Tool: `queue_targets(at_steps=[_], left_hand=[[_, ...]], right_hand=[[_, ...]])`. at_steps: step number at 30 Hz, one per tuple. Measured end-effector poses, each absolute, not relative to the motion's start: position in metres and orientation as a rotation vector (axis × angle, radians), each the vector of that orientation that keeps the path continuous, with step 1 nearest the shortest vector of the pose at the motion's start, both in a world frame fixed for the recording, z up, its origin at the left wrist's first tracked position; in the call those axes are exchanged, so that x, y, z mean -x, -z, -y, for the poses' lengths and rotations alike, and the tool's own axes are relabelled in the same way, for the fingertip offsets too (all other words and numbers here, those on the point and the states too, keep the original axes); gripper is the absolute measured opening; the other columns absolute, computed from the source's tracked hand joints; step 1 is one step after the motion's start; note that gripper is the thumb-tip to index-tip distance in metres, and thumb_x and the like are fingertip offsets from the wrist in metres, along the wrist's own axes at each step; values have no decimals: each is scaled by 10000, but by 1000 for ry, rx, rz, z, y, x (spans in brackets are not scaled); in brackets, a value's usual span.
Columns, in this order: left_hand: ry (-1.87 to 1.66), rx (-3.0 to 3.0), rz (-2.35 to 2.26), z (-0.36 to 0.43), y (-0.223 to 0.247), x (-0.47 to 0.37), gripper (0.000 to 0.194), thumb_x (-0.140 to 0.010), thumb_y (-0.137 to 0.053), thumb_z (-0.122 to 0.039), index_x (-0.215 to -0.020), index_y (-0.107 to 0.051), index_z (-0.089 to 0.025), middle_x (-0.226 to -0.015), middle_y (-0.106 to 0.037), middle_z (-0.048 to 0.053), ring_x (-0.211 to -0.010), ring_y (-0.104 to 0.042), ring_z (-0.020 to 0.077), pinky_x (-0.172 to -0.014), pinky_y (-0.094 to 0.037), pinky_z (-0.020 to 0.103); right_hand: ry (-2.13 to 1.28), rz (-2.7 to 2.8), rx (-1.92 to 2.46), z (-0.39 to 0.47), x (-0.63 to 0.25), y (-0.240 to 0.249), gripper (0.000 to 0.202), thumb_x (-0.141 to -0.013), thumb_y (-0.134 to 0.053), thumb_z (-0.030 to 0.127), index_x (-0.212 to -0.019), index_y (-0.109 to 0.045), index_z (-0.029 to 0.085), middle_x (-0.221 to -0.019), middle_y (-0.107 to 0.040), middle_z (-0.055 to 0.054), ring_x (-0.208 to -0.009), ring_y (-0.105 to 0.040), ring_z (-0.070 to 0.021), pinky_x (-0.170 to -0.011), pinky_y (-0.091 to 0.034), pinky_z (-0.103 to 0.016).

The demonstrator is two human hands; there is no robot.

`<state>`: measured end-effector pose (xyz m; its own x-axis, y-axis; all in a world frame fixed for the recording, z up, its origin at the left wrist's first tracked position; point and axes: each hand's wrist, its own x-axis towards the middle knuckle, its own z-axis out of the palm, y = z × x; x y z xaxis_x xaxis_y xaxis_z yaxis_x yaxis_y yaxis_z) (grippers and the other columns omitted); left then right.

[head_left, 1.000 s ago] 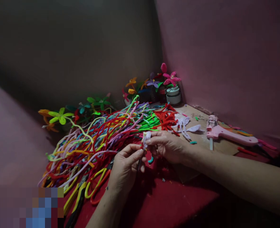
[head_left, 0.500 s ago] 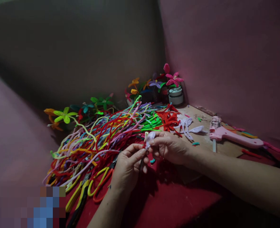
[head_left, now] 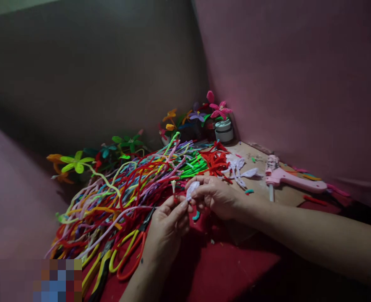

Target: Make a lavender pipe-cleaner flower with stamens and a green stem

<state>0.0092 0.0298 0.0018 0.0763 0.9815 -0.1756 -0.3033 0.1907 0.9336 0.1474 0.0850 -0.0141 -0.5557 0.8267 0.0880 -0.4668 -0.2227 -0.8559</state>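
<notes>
My left hand (head_left: 169, 218) pinches a small stem piece (head_left: 173, 191) with a pale tip and red below it. Close beside it, my right hand (head_left: 212, 195) holds a white fuzzy petal (head_left: 192, 191) between thumb and fingers. The petal's lower end meets the left fingertips. Behind the hands lie red pipe cleaner pieces (head_left: 215, 162) and more white petal pieces (head_left: 236, 164) on a brown board (head_left: 251, 153). A large heap of coloured pipe cleaners (head_left: 125, 184) spreads to the left.
Scissors with red and yellow handles (head_left: 135, 251) and yellow-black pliers (head_left: 102, 268) lie left of my left hand. A pink glue gun (head_left: 295, 178) rests at the right. Pipe cleaner flowers (head_left: 77, 161) and a grey jar (head_left: 224, 131) stand at the back, on a red surface (head_left: 217, 268).
The white petal and the pale-tipped stem, close together before, now stand apart with a gap between them. The view has shifted, so the scene sits slightly further left.
</notes>
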Motion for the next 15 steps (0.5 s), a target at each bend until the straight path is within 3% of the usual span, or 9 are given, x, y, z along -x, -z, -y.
queue_targets(at_steps=[4,8,11,15], left_hand=[[-1220,-778,-1162,-31,-5,-7,283,-587,-737,-195,-796,-550,-150,-592,-606,-6,-404,-439,26,-385,-307,119],[-1250,-716,-1266,-35,-11,-8,395,-430,-779,-154,-762,-564,-152,-592,-639,21,-413,-495,75,-387,-365,160],[-1243,-756,-1247,-38,-17,-15,380,-422,-774,-133,-743,-571,-147,-590,-639,23,-408,-473,62,-386,-353,151],[-1210,-839,-1188,-47,-27,-34,341,-460,-774,-161,-728,-565,-130,-585,-627,23,-388,-404,25,-387,-337,137]], right_hand=[[-1552,1313,752,-73,-178,3,276,-662,-570,132,-931,-514,159,-680,-584,3,-525,-493,-90,-499,-397,-221],[-796,1551,1057,-55,-252,12,218,-775,-483,184,-989,-523,178,-879,-587,-59,-781,-546,-161,-699,-438,-305],[-81,1683,1420,-46,-311,34,294,-756,-471,152,-1043,-533,152,-1023,-562,-123,-967,-488,-249,-831,-389,-407],[241,1940,1632,-46,-345,54,306,-796,-432,195,-1069,-539,108,-963,-585,-148,-909,-491,-265,-783,-396,-402]])
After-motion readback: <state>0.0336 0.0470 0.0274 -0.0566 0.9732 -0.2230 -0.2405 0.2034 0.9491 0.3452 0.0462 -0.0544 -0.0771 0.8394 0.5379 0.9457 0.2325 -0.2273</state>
